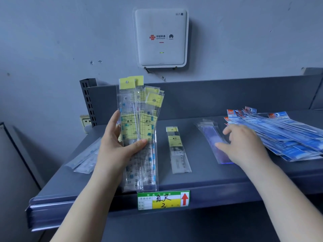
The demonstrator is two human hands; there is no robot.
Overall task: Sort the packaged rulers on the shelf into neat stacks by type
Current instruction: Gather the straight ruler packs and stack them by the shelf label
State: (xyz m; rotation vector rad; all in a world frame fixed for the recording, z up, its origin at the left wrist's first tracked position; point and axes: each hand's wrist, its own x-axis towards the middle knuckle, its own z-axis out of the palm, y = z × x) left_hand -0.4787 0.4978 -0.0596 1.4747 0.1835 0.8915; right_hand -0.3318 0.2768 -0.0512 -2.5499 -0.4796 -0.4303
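Observation:
My left hand point(118, 145) grips a fanned bundle of yellow-label clear rulers point(138, 123), held upright above the shelf's left half. One more yellow-label ruler point(177, 151) lies flat at the shelf's middle. My right hand point(244, 145) rests with spread, relaxed fingers on a purple ruler pack point(212, 137) lying on the shelf. A loose pile of blue-label rulers point(283, 133) spreads to its right. A few clear ruler packs point(85, 159) lie at the shelf's left edge.
The grey metal shelf point(201, 182) has a raised back panel and a green-and-yellow price tag point(163, 200) on its front lip. A white WiFi router point(160, 37) hangs on the wall above. A wall socket point(85, 121) sits at the left, beside a slotted upright point(88, 100).

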